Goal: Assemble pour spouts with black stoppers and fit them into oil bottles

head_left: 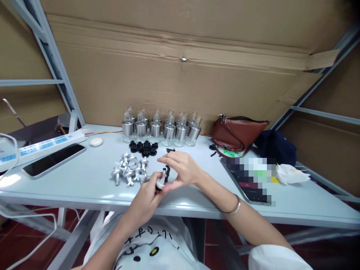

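My left hand (pixel 146 197) pinches a silver pourer cap (pixel 161 182) with a dark underside, just above the table's front edge. My right hand (pixel 182 168) arches over it from the right, fingers stretched apart and the thumb at the cap's side. Beyond and under the hands lie small black strips (pixel 168 171). Left of my hands is a loose pile of silver pourer caps (pixel 129 170). Several black ribbed stoppers (pixel 144 147) are gathered behind that pile. Glass bottles with metal sleeves (pixel 169 132) stand in rows farther back.
At the left lie a phone (pixel 54 160), a power strip (pixel 45 144) and a round white case (pixel 96 142). A brown bag (pixel 239 131), dark cloth (pixel 277 146), tablet (pixel 247 183) and white tissue (pixel 292 174) occupy the right. Cardboard (pixel 157 82) walls the back.
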A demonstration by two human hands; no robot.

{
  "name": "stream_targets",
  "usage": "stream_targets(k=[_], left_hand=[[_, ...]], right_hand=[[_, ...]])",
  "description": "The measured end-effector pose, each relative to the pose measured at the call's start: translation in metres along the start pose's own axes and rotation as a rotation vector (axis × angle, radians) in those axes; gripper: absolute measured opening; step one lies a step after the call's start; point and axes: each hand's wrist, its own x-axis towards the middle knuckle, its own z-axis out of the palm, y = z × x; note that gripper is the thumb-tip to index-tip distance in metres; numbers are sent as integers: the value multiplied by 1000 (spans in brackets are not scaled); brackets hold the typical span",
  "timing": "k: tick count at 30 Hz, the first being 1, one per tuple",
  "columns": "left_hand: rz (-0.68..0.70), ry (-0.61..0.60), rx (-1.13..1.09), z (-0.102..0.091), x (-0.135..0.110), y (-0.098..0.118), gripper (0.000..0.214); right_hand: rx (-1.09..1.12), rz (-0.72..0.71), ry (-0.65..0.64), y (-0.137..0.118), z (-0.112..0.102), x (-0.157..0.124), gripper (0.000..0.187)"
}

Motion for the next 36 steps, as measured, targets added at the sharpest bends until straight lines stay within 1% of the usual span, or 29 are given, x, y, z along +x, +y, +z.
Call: stream_targets(k=[2, 4, 7, 11, 13, 16, 19, 23, 28, 32, 36], left_hand=[[-17, 3, -32, 0, 0, 0, 28], [-21, -5, -73, 1, -1, 0, 26], [-16, -8, -123, 0, -2, 1, 22], [-16, 29, -152, -1, -1, 2, 18], [-29, 42, -171, -2, 0, 2, 24], [-40, 53, -186, -2, 1, 2, 35], [-59, 54, -129, -2, 2, 2, 34], [-49, -12, -54, -3, 2, 5, 30], [-41, -99, -118, -5, -1, 8, 31], [-25, -107, -171, -9, -3, 7, 33], [40, -94, -244, -11, -1, 4, 41]], right_hand=[[-14, 14, 52, -1, -1, 1, 62], [-26, -7, 75, -3, -2, 1, 56], [-18, -51, 70, -5, -1, -1, 51], [-1, -13, 36, -7, 1, -1, 53], [-3, 1, 12, -9, 1, -1, 52], [-26, -13, -4, -11, 2, 0, 49], [-71, -42, 1, -11, 4, 1, 48], [-145, -52, -24, -11, 7, -2, 48], [-208, -25, -83, -9, 11, -5, 52], [-214, -34, -94, -9, 10, -6, 48], [-170, -67, -98, -10, 6, -6, 36]])
